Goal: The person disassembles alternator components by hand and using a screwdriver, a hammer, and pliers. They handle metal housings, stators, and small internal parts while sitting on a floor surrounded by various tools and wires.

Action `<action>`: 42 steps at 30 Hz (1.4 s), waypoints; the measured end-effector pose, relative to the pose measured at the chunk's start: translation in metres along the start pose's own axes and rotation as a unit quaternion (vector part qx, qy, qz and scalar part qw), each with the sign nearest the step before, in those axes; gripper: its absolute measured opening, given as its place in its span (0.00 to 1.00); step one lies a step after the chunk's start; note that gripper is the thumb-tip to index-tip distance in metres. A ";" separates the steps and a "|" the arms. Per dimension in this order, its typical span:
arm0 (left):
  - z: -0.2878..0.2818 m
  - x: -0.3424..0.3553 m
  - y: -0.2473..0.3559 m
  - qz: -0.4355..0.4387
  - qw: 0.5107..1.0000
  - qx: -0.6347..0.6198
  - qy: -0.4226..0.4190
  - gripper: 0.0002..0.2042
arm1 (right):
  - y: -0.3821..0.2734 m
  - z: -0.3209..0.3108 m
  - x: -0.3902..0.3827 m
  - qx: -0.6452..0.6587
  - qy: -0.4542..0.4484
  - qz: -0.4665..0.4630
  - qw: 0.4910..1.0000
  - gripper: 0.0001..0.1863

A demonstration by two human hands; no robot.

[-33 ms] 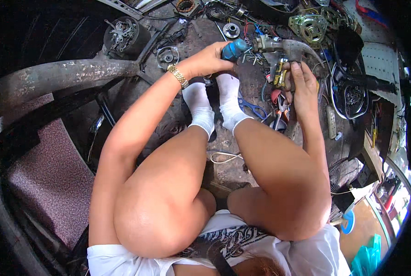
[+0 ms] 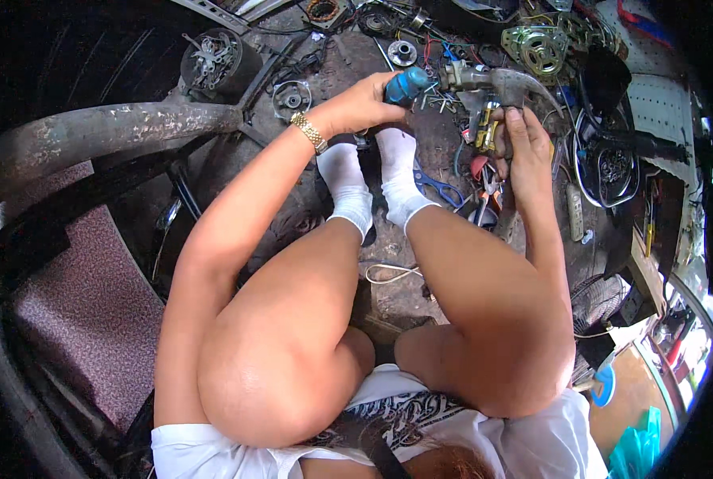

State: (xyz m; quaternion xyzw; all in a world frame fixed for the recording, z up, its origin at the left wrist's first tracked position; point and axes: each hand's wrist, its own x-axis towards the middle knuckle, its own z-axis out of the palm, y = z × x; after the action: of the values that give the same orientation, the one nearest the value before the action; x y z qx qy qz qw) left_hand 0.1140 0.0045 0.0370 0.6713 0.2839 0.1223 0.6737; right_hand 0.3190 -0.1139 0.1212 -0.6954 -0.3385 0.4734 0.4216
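Observation:
My left hand (image 2: 364, 108), with a gold watch at the wrist, is closed round a blue cylindrical object (image 2: 407, 85) above my socked feet (image 2: 398, 172). My right hand (image 2: 524, 148) is closed on a hammer (image 2: 510, 84), its metal head raised beside the blue object, with a small gap visible between them. A yellow-and-black item (image 2: 486, 128) is just left of my right fingers; whether they touch it is unclear. Below lie pliers with orange grips (image 2: 492, 191), blue-handled scissors (image 2: 444, 191) and small loose screws or bolts (image 2: 432, 101).
Metal parts (image 2: 532, 48) and wires crowd the far floor. A bucket of metal pieces (image 2: 213, 64) stands far left, near a curved steel tube (image 2: 117, 124) and speckled board (image 2: 93, 319). A power strip (image 2: 574, 211) and wire fan guard (image 2: 596, 299) are at the right.

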 end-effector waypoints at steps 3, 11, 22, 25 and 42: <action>-0.001 -0.002 -0.003 0.010 1.000 -0.018 0.016 0.13 | 0.000 0.001 0.001 0.007 -0.005 -0.010 1.000 0.15; 0.001 -0.001 -0.013 0.028 0.999 -0.015 0.042 0.15 | -0.004 0.006 0.002 0.001 -0.016 -0.003 1.000 0.15; 0.005 0.003 -0.004 -0.025 0.997 -0.048 0.063 0.10 | -0.026 0.009 0.036 -0.182 -0.095 -0.163 0.965 0.19; 0.003 0.000 -0.007 0.017 0.994 -0.071 0.082 0.09 | -0.073 0.014 0.049 -0.213 -0.099 -0.197 0.952 0.20; -0.001 0.005 -0.015 -0.049 0.997 0.001 0.059 0.14 | -0.059 0.042 0.059 -0.319 -0.146 -0.229 0.908 0.20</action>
State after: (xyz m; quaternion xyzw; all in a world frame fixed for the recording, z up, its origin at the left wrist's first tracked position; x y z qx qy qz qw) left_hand 0.1140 0.0066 0.0216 0.6485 0.3559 0.1280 0.6607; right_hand 0.2947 -0.0265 0.1447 -0.6191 -0.6791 0.3273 0.2201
